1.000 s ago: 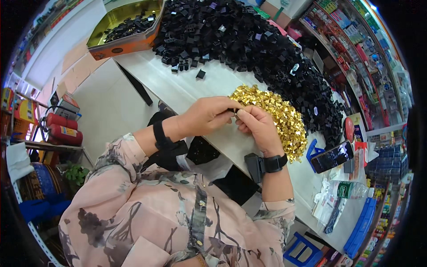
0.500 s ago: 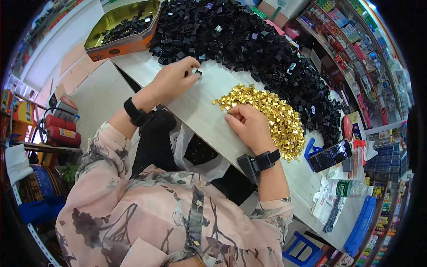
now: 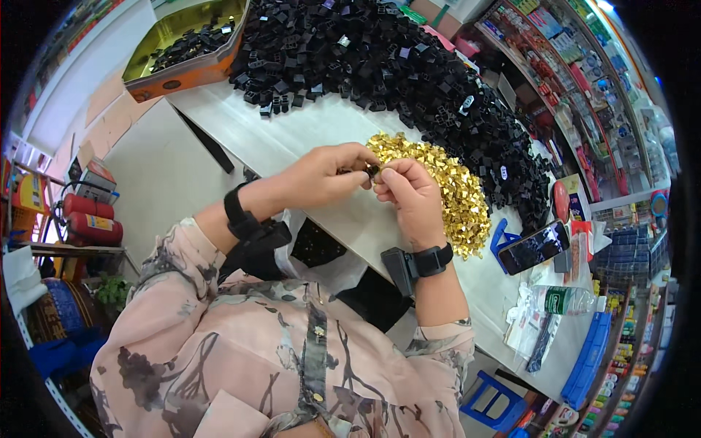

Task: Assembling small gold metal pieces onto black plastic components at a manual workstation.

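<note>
Your left hand (image 3: 334, 172) pinches a small black piece (image 3: 372, 170) between thumb and fingertips; the thumb and fingertips of your right hand (image 3: 412, 191) are pressed together against its 3 o'clock side. Whether they grip a gold bit, you cannot tell from here. The left hand seems to steady the piece while the right works on it. The piece sits over the table (image 3: 307, 139), near its edge, probably to spare your reach. Your fingers hide so much of it that neither its facing nor its long axis can be made out.

From the piece, the gold pile (image 3: 456, 201) spreads from 1 to 4 o'clock, likely placed for easy picking by your right hand. Beyond, the black pile (image 3: 380, 66) arcs from 11 to 3 o'clock. The box (image 3: 179, 80) is at 10, the phone (image 3: 537, 248) at 4, perhaps propped for viewing, and a bag (image 3: 343, 271) at 7, below the edge.
</note>
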`<state>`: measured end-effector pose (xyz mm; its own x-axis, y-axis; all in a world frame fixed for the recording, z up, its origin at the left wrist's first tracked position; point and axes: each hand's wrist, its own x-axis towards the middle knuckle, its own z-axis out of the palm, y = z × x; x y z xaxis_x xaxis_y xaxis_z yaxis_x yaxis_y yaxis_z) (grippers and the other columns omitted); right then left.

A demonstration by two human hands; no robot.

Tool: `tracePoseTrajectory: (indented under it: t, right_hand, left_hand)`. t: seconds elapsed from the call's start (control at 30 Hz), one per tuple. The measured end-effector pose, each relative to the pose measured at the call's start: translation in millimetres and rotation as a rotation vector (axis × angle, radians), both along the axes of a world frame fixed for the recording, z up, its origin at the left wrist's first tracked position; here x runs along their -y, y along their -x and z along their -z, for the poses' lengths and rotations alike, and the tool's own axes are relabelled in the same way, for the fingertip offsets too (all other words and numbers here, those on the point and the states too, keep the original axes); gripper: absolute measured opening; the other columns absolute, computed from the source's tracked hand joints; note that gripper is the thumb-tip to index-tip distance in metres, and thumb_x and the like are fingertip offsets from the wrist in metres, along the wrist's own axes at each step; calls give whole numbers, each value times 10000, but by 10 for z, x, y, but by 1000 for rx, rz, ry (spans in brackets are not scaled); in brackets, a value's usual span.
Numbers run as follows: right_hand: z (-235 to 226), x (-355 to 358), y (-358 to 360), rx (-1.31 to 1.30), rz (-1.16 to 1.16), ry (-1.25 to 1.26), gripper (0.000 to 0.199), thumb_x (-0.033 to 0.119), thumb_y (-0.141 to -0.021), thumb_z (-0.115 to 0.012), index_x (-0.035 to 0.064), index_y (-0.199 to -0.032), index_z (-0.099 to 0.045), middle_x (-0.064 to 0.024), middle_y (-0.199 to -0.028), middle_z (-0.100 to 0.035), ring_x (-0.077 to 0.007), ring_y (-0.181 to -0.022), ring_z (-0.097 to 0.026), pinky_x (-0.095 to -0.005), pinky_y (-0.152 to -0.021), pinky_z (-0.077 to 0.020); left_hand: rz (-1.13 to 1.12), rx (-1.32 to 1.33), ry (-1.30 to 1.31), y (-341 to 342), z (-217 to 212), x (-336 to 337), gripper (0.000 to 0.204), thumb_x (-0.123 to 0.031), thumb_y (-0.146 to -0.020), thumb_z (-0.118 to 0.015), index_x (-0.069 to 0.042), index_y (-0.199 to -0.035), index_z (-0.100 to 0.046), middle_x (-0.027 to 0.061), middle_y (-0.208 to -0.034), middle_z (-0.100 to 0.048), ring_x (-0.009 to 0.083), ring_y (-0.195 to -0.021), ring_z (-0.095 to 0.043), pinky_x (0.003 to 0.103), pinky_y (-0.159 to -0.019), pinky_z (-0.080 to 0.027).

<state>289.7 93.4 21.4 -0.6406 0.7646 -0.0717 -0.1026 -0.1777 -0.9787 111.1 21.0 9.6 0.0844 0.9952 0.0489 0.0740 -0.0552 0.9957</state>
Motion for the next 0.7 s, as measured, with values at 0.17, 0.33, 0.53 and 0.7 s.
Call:
tracePoseTrajectory:
  t: [0.17, 0.33, 0.53, 0.7]
  right_hand:
    - [30, -16, -38, 95, 0, 6, 62, 114, -885, -576, 61, -895, -606, -2, -808, -615, -57, -686, -568, -188, -616, -461]
    - [25, -32, -56, 138, -44, 33, 61, 127, -890, -580, 71, -876, -600, 12, -774, -600, -48, -663, -550, -174, -593, -444]
    - [30, -38, -60, 251, -62, -28, 117, 189, -899, -600, 75, -875, -600, 27, -757, -592, -39, -641, -535, -166, -574, -430]
    - [80, -67, -101, 307, -94, -83, 153, 219, -898, -612, 69, -873, -598, 31, -756, -593, -38, -638, -539, -170, -569, -431]
  left_hand:
    - [-95, -117, -255, -131, 202, -52, 281, -82, -852, -595, -6, -1121, -560, 57, -940, -613, 110, -855, -572, 261, -754, -463]
    - [-171, -149, -276, -138, 179, -16, 247, -79, -847, -599, 0, -1080, -590, 80, -987, -631, 129, -881, -581, 271, -774, -466]
    - [-158, -226, -252, -140, 162, 2, 244, -66, -845, -599, -4, -1081, -596, 77, -983, -641, 133, -878, -589, 276, -771, -469]
    - [-181, -398, -379, -160, 232, -14, 247, -55, -846, -588, -9, -1089, -592, 65, -920, -640, 139, -817, -592, 289, -728, -477]
